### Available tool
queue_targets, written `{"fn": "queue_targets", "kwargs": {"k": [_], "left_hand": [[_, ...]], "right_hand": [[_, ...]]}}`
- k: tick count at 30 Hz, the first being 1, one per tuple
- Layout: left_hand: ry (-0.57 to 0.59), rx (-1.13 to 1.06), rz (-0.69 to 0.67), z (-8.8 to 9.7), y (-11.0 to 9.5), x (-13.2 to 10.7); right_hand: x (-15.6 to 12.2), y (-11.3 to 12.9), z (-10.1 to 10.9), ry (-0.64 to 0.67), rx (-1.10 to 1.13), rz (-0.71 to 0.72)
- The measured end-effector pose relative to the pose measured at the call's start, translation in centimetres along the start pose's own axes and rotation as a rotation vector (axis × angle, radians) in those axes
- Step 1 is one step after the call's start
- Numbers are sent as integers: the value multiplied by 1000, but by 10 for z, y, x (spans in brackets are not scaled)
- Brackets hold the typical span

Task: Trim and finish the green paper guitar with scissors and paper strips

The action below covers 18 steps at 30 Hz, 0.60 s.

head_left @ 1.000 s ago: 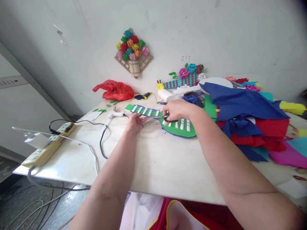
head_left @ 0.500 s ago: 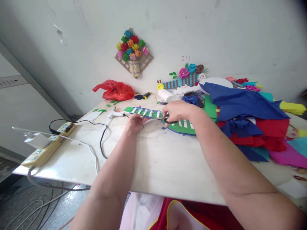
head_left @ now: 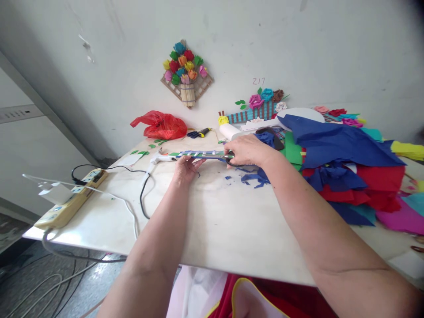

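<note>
Fronting pale wall (head_left: 132, 53), cluttered table (head_left: 228, 234)

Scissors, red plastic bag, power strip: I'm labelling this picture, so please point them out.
Scissors (head_left: 221, 156), head view: on the metal blades.
Red plastic bag (head_left: 165, 127), head view: on its bulging body.
Power strip (head_left: 76, 201), head view: on its yellowish casing.

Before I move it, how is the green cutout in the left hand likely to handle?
The green cutout is probably fairly stiff: nearly edge-on, it looks straight in the left hand. It is likely light for its size, since it looks thin. It may also catch on the scissors, whose blades appear to lie along it.
</note>
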<state>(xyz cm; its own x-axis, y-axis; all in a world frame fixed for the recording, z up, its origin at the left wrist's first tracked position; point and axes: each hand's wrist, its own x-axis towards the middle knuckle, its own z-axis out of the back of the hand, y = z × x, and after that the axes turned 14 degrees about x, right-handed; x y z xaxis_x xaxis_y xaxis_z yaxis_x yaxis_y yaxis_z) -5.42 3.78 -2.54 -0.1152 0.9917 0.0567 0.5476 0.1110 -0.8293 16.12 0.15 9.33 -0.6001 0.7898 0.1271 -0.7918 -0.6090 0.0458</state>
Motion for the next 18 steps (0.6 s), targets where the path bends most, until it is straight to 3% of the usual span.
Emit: {"fn": "queue_targets", "kwargs": {"k": [8, 13, 18], "left_hand": [[-47, -31, -11, -2, 0, 0], [-16, -21, -50, 0, -1, 0], [-50, 7, -81, -2, -3, -2]], "right_hand": [[-2, 18, -2, -45, -80, 25], [-3, 32, -3, -95, -32, -4], [9, 40, -25, -349, 168, -91]]}}
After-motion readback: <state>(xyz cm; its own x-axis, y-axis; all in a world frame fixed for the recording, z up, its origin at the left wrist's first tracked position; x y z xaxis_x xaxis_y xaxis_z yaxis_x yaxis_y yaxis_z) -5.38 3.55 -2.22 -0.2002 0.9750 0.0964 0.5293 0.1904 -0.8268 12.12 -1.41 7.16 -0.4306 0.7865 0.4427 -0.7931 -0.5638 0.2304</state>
